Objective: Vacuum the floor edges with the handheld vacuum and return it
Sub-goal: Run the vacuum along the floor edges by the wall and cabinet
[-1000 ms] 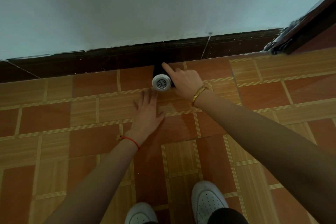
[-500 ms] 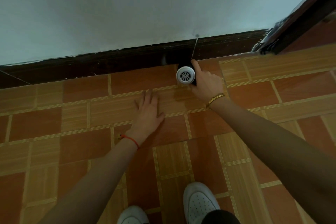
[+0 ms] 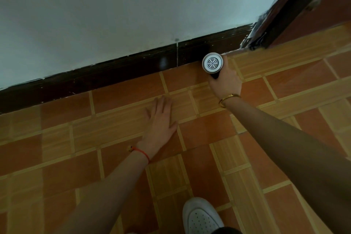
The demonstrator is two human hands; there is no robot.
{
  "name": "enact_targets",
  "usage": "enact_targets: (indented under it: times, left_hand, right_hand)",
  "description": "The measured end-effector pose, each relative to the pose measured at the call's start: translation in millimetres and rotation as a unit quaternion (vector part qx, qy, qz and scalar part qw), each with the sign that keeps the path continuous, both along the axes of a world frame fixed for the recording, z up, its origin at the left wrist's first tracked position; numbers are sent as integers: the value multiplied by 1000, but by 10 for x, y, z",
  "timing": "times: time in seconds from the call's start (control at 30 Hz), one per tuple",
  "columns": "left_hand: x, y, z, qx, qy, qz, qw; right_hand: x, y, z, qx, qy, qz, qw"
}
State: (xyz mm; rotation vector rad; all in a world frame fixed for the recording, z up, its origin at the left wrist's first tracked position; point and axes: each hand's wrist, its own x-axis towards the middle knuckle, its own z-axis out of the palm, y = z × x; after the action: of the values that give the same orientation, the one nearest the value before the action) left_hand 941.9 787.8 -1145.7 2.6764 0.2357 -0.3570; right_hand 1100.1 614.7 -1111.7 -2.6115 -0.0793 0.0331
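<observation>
Clearly the job is mid-way: the vacuum (image 3: 212, 62) is at work on the far edge of the floor (image 3: 57, 138), not yet put back. Its round white end with the grille faces up toward the camera, and its dark body points down into the seam where the floor meets the skirting (image 3: 106, 81). It sits close to the floor's far right corner, just short of the door frame (image 3: 284, 15).

The right hand (image 3: 226, 81) holds the vacuum with fingers curled round the dark body. The nozzle tip is hidden behind the white end, so it probably touches the seam, though I cannot tell for sure. The left hand (image 3: 161, 119) lies flat on the tiles with straight, slightly parted fingers, well back from the far edge and to the left of the vacuum. It looks to be bracing the person's weight.

By my reading, this edge is nearly finished at its right end. Whether the long stretch of edge to the left has been cleaned cannot be judged, as no dust shows either way. Any other edges, and the return of the vacuum, are left to do.

No container is in view. The vacuum's dust chamber does not show, so its contents cannot be told. One white shoe (image 3: 201, 216) stands at the near edge.
</observation>
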Motion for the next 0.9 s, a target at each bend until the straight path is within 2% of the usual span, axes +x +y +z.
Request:
enact_targets:
  times: [0.13, 0.23, 0.4, 0.57, 0.9]
  left_hand:
    - [60, -84, -39, 7, -3, -22, 1000]
    - [126, -144, -77, 7, -5, -28, 1000]
    - [225, -241, -142, -6, -15, -36, 999]
    - [301, -330, -164, -7, -25, -39, 999]
    - [328, -374, -142, 2, -18, -52, 998]
  right_hand:
    - [105, -170, -3, 77, -7, -57, 995]
    - [163, -311, -18, 80, -7, -56, 995]
    - [314, -510, -18, 103, 22, -139, 985]
    - [438, -647, 34, 117, 16, -178, 977]
    - [376, -479, 23, 90, 14, -136, 987]
